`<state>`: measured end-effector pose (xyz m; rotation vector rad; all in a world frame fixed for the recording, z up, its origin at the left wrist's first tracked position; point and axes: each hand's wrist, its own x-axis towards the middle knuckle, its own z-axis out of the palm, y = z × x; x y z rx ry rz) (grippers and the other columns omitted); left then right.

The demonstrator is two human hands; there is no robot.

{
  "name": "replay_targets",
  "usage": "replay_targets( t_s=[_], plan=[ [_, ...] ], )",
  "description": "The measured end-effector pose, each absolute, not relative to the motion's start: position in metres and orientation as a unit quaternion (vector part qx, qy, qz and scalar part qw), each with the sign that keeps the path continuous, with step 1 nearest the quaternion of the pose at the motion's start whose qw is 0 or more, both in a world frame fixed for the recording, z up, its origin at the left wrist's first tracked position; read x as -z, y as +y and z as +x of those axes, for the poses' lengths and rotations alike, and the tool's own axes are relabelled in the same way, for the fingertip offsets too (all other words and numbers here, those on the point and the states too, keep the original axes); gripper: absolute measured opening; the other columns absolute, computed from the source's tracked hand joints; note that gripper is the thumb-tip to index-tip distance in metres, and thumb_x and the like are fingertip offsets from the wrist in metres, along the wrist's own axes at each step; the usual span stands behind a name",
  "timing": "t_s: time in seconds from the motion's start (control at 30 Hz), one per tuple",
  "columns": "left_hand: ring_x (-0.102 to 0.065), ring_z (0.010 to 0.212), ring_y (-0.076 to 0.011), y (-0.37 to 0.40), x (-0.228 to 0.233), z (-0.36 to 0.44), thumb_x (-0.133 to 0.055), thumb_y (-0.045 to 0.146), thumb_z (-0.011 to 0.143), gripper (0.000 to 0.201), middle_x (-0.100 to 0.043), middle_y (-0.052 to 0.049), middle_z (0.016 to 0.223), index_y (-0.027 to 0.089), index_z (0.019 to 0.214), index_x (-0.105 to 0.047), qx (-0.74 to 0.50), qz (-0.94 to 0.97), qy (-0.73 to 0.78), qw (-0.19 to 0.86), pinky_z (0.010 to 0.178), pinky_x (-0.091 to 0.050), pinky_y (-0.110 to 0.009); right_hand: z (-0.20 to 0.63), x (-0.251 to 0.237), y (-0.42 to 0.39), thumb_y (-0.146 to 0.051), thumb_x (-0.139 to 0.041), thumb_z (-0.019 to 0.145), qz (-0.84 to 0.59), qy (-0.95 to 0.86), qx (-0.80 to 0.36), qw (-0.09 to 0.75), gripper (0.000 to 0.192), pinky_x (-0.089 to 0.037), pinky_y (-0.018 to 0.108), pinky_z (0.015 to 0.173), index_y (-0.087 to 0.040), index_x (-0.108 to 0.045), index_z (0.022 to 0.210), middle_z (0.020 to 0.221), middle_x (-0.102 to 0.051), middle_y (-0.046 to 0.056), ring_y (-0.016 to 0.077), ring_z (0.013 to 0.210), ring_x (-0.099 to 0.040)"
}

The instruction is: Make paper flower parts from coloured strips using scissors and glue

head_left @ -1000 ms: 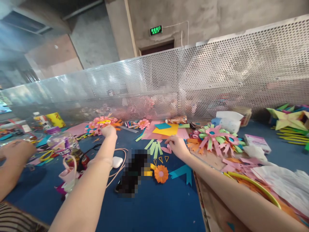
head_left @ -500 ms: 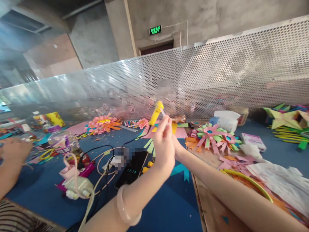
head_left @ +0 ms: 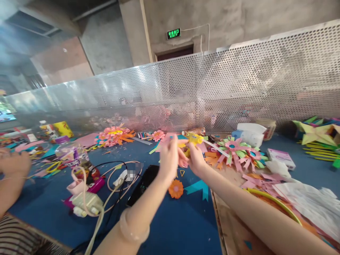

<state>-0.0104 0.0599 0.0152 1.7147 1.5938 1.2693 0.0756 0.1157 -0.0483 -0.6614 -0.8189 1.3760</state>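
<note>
Here both hands meet above the blue table [head_left: 170, 226]. The right hand [head_left: 196, 159] is wrapped around a yellow glue gun [head_left: 193, 139], its clear glue stick [head_left: 216, 148] poking out to the right. The left hand [head_left: 168, 160] touches it too, but I cannot tell how its fingers pinch. Next, I think, the tip must be aimed at a paper piece, like the orange flower [head_left: 175, 188] lying below.

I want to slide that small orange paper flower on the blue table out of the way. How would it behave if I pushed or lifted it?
The orange paper flower looks thin and flat, so probably very light and apt to skid on the blue table. Its cut petals look floppy and likely crease if pinched. Being flat, it should not roll.
</note>
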Motion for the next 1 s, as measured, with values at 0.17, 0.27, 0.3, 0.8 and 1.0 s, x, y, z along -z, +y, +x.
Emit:
replay_targets(
  t_s=[0.17, 0.27, 0.3, 0.8, 1.0],
  plan=[
    [-0.062, 0.074, -0.0147, 0.115, 0.0, -0.096, -0.048, 0.038, 0.089, 0.031, -0.064, -0.006, 0.088, 0.012, 0.101, -0.06, -0.349, 0.633, 0.672, 0.164, 0.068, -0.051, -0.031, 0.071, 0.046, 0.118, -0.032, -0.052, 0.09, -0.326, -0.354, -0.615, 0.624, 0.024, -0.052, 0.029, 0.063, -0.013, -0.056, 0.105, 0.093, -0.061, 0.004, 0.0129, 0.073, -0.061],
    [-0.06, 0.088, -0.0179, 0.13, 0.027, -0.116, -0.053, 0.031, 0.087, 0.025, -0.061, -0.006, 0.104, 0.014, 0.105, -0.058, -0.24, 0.653, 0.698, 0.17, 0.076, -0.051, -0.036, 0.073, 0.051, 0.117, -0.032, -0.052, 0.09, -0.342, -0.356, -0.612, 0.617, 0.024, -0.052, 0.027, 0.061, -0.013, -0.056, 0.104, 0.091, -0.061, 0.003, 0.012, 0.071, -0.06],
    [-0.06, 0.09, -0.0193, 0.133, 0.034, -0.118, -0.053, 0.032, 0.087, 0.025, -0.06, -0.006, 0.106, 0.014, 0.105, -0.058, -0.213, 0.658, 0.702, 0.17, 0.077, -0.051, -0.037, 0.073, 0.053, 0.118, -0.031, -0.052, 0.09, -0.347, -0.358, -0.611, 0.615, 0.024, -0.052, 0.027, 0.061, -0.013, -0.056, 0.104, 0.091, -0.061, 0.003, 0.0119, 0.07, -0.06],
    [-0.058, 0.096, -0.0205, 0.14, 0.049, -0.115, -0.054, 0.031, 0.087, 0.027, -0.058, -0.007, 0.111, 0.016, 0.109, -0.057, -0.088, 0.675, 0.72, 0.136, 0.08, -0.05, -0.037, 0.076, 0.058, 0.121, -0.031, -0.051, 0.09, -0.392, -0.376, -0.597, 0.59, 0.023, -0.052, 0.026, 0.059, -0.013, -0.056, 0.104, 0.09, -0.061, 0.003, 0.0113, 0.069, -0.06],
    [-0.058, 0.097, -0.0202, 0.139, 0.051, -0.118, -0.052, 0.03, 0.088, 0.03, -0.057, -0.009, 0.114, 0.015, 0.113, -0.054, -0.107, 0.652, 0.744, 0.099, 0.082, -0.049, -0.041, 0.077, 0.06, 0.12, -0.032, -0.051, 0.09, -0.404, -0.383, -0.587, 0.587, 0.026, -0.053, 0.029, 0.064, -0.013, -0.056, 0.107, 0.095, -0.061, 0.004, 0.0131, 0.074, -0.061]
  ],
)
